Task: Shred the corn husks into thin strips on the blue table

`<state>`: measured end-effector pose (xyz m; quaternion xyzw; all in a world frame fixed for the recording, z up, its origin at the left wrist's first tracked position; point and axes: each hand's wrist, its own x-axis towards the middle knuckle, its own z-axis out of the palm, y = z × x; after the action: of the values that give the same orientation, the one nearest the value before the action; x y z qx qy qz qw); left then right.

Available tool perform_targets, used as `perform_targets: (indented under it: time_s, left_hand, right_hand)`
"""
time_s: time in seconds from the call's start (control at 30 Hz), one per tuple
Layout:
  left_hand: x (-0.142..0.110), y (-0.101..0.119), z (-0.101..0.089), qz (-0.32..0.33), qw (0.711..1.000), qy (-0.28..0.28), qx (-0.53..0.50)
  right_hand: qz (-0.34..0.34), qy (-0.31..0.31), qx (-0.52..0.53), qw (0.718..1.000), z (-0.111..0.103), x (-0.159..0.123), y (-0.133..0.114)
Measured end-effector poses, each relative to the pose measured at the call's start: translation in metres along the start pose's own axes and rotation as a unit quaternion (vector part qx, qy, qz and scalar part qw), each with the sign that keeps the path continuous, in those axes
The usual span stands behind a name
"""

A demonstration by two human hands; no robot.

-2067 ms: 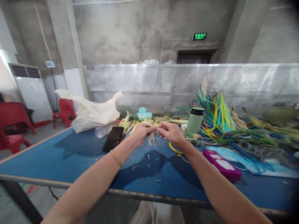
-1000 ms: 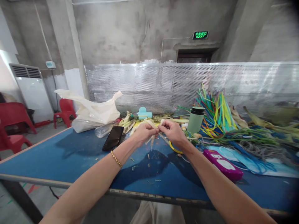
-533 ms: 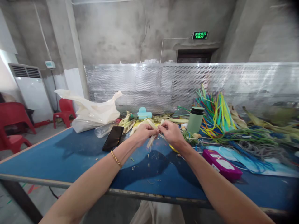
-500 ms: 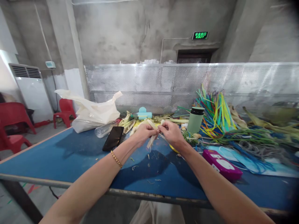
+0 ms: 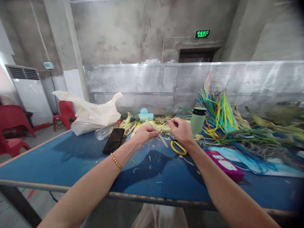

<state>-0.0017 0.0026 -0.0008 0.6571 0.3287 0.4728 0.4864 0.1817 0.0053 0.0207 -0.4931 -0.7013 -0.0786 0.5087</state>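
My left hand (image 5: 144,135), a gold beaded bracelet (image 5: 116,161) on its wrist, is closed on a pale strip of what looks like corn husk (image 5: 163,141). One end of the strip sticks out past the fingertips and hangs over the table. To the right, my right hand (image 5: 180,129) is raised with its fingers curled into a pinch, apart from the left. Anything between those fingertips is too small to make out. Below my right hand lies a pair of scissors, its yellow handle (image 5: 178,148) showing. Loose husk pieces (image 5: 128,125) are heaped behind my hands.
A black phone (image 5: 114,140), plastic bottle (image 5: 104,132) and white bag (image 5: 95,114) are left on the blue table (image 5: 78,164). To the right stand a green canister (image 5: 198,122), colourful strips (image 5: 223,114), cords (image 5: 251,139) and a purple box (image 5: 224,165).
My hands were together on the husk strip; my right hand has moved away to the right. The yellow scissors handle shows more fully. The view has shifted slightly.
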Motion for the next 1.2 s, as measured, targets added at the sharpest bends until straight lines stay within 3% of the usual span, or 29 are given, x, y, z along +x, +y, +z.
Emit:
perform_targets:
  time_s: [0.07, 0.17, 0.23, 0.43, 0.6, 0.8, 1.2]
  left_hand:
    - [-0.002, 0.001, 0.001, -0.001, 1.000, -0.006, 0.008]
    - [-0.003, 0.002, 0.003, -0.004, 1.000, -0.026, 0.016]
    - [-0.003, 0.001, 0.004, -0.008, 0.999, -0.035, 0.010]
    - [-0.001, 0.000, 0.001, -0.021, 0.999, -0.026, -0.035]
    - [-0.003, 0.002, 0.004, -0.025, 0.997, -0.026, -0.066]
    - [-0.005, 0.001, 0.007, -0.037, 0.988, -0.068, -0.133]
    - [-0.004, -0.003, 0.007, -0.043, 0.986, -0.082, -0.142]
  right_hand:
    - [-0.051, 0.014, -0.010, 0.999, -0.001, 0.001, 0.000]
    - [-0.107, -0.084, 0.038, 0.990, 0.003, -0.001, -0.004]
    - [-0.096, -0.131, 0.078, 0.984, 0.005, -0.003, -0.007]
    - [-0.036, -0.169, 0.172, 0.970, 0.006, -0.006, -0.012]
    - [-0.019, -0.159, 0.171, 0.972, 0.007, -0.008, -0.016]
    - [-0.048, -0.151, 0.151, 0.976, 0.008, -0.012, -0.020]
    - [-0.092, -0.138, 0.123, 0.978, 0.012, -0.017, -0.021]
